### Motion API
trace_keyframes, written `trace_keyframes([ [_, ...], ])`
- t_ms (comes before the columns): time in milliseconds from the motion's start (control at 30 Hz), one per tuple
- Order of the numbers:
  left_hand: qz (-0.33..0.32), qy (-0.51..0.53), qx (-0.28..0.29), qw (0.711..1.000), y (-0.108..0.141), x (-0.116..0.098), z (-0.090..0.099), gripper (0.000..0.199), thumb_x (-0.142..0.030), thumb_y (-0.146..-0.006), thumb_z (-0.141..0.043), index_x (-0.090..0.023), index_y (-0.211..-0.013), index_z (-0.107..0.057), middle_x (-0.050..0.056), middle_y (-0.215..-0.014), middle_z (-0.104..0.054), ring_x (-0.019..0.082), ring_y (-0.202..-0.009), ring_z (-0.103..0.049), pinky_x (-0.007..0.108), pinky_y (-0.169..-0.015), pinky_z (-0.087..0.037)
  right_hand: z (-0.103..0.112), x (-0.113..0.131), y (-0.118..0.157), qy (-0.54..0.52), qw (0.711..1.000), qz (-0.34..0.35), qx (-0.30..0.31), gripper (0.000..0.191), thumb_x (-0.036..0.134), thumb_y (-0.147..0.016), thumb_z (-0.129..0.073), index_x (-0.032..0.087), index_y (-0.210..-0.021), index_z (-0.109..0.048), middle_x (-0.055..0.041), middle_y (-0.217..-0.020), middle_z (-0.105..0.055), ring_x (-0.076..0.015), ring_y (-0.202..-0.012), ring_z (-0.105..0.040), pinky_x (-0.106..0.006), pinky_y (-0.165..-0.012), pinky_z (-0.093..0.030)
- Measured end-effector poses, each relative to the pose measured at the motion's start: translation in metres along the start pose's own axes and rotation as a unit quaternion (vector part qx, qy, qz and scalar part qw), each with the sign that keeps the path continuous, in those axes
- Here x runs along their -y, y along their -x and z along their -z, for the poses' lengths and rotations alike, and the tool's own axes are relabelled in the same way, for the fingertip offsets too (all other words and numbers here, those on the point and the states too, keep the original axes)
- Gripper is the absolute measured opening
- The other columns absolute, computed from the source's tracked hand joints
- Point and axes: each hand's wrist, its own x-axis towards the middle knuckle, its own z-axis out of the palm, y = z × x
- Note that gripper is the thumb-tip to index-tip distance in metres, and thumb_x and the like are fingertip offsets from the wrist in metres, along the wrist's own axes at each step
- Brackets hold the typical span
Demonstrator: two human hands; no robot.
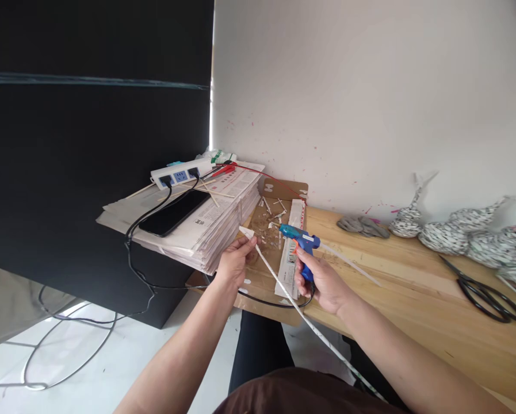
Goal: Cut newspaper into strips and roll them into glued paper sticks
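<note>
Over on the left, a phone (pixel 175 214) lies on the newspaper stack (pixel 229 230), a power strip (pixel 180 175) behind it. Cardboard (pixel 258 271) sits rightward, under the tip of the glue gun (pixel 307 244); farther right on the desk (pixel 396 299), scissors (pixel 465 282) lie before woven pieces (pixel 443 237).

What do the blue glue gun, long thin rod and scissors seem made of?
Glue gun: probably plastic, from its smooth, opaque blue casing. Rod: likely rolled paper, whitish with dark flecks and a flat, papery tip. Scissors: glossy black handles, plastic or coated metal; unclear which.
</note>
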Motion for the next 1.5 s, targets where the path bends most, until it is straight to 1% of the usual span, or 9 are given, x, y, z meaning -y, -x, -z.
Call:
trace_keyframes([
  [67, 0.005, -0.009, 0.004, 1.0, 0.003, -0.004, -0.002, 0.029, -0.024, -0.058, -0.085, -0.01, -0.08, -0.07, 0.006, -0.077, -0.071, 0.008, -0.063, -0.06, 0.014, -0.048, -0.038, 0.0, -0.003, -0.001, 0.019, 1.0, 0.002, 0.001, 0.045, 0.061, -0.079, -0.058, 0.02, -0.067, -0.046, 0.0038, -0.047, -0.053, -0.009, -0.036, -0.045, -0.02, -0.037, -0.029],
  [267, 0.05, 0.031, 0.025, 0.998, 0.012, -0.014, -0.011, 0.031, -0.021, -0.057, -0.085, -0.011, -0.08, -0.068, 0.005, -0.08, -0.071, 0.009, -0.066, -0.063, 0.017, -0.057, -0.048, -0.002, -0.008, 0.0, 0.05, 0.999, -0.002, 0.022, 0.046, 0.062, -0.08, -0.056, 0.02, -0.067, -0.046, 0.0034, -0.046, -0.053, -0.009, -0.036, -0.045, -0.019, -0.036, -0.026],
  [533, 0.064, 0.042, 0.031, 0.997, 0.011, -0.014, -0.013, 0.025, -0.015, -0.06, -0.082, -0.011, -0.075, -0.063, 0.004, -0.071, -0.069, 0.01, -0.062, -0.063, 0.016, -0.053, -0.049, -0.003, -0.012, 0.001, 0.036, 0.998, -0.016, 0.05, 0.045, 0.061, -0.083, -0.055, 0.02, -0.068, -0.045, 0.0041, -0.046, -0.051, -0.0085, -0.035, -0.043, -0.019, -0.036, -0.027],
  [733, 0.044, 0.04, 0.01, 0.998, 0.006, -0.007, -0.012, 0.029, -0.016, -0.053, -0.085, -0.011, -0.07, -0.062, 0.003, -0.065, -0.067, 0.009, -0.058, -0.061, 0.016, -0.052, -0.046, -0.002, -0.01, 0.002, -0.023, 0.995, -0.036, 0.092, 0.043, 0.058, -0.084, -0.055, 0.02, -0.069, -0.044, 0.0048, -0.047, -0.049, -0.0075, -0.037, -0.041, -0.018, -0.038, -0.031],
  [1000, 0.033, 0.014, -0.007, 0.999, 0.002, 0.005, -0.011, 0.035, -0.022, -0.047, -0.087, -0.013, -0.07, -0.062, 0.0, -0.062, -0.065, 0.01, -0.059, -0.061, 0.02, -0.054, -0.043, -0.002, -0.005, 0.001, -0.096, 0.988, -0.035, 0.113, 0.043, 0.058, -0.087, -0.051, 0.02, -0.068, -0.044, 0.0044, -0.046, -0.047, -0.008, -0.037, -0.039, -0.019, -0.038, -0.027],
  [1167, 0.035, -0.003, 0.002, 0.999, 0.004, 0.01, -0.011, 0.033, -0.024, -0.048, -0.087, -0.014, -0.066, -0.061, 0.0, -0.063, -0.065, 0.009, -0.058, -0.059, 0.02, -0.055, -0.042, -0.002, -0.007, -0.002, -0.138, 0.98, -0.041, 0.138, 0.042, 0.057, -0.088, -0.049, 0.021, -0.068, -0.044, 0.0047, -0.045, -0.046, -0.0078, -0.036, -0.038, -0.019, -0.038, -0.027],
  [1267, 0.043, -0.006, 0.005, 0.999, 0.008, 0.013, -0.013, 0.032, -0.024, -0.047, -0.087, -0.013, -0.062, -0.06, 0.001, -0.06, -0.064, 0.01, -0.057, -0.058, 0.02, -0.053, -0.04, -0.002, -0.005, -0.002, -0.156, 0.974, -0.026, 0.163, 0.042, 0.056, -0.09, -0.047, 0.021, -0.067, -0.043, 0.0048, -0.044, -0.045, -0.0081, -0.034, -0.038, -0.019, -0.038, -0.025],
  [1367, 0.052, -0.002, 0.005, 0.999, 0.01, 0.015, -0.013, 0.032, -0.023, -0.046, -0.087, -0.013, -0.061, -0.06, 0.002, -0.058, -0.064, 0.01, -0.055, -0.058, 0.02, -0.051, -0.04, -0.003, 0.001, -0.002, -0.15, 0.976, 0.004, 0.156, 0.042, 0.055, -0.089, -0.048, 0.021, -0.067, -0.042, 0.0047, -0.044, -0.046, -0.0087, -0.034, -0.039, -0.02, -0.037, -0.025],
  [1500, 0.049, 0.02, -0.012, 0.999, 0.005, 0.011, -0.013, 0.033, -0.022, -0.047, -0.088, -0.012, -0.067, -0.063, 0.002, -0.062, -0.065, 0.01, -0.058, -0.06, 0.019, -0.052, -0.043, -0.003, 0.009, -0.004, -0.128, 0.986, 0.014, 0.11, 0.042, 0.057, -0.086, -0.053, 0.021, -0.068, -0.041, 0.0053, -0.045, -0.046, -0.0086, -0.034, -0.039, -0.02, -0.037, -0.024],
])
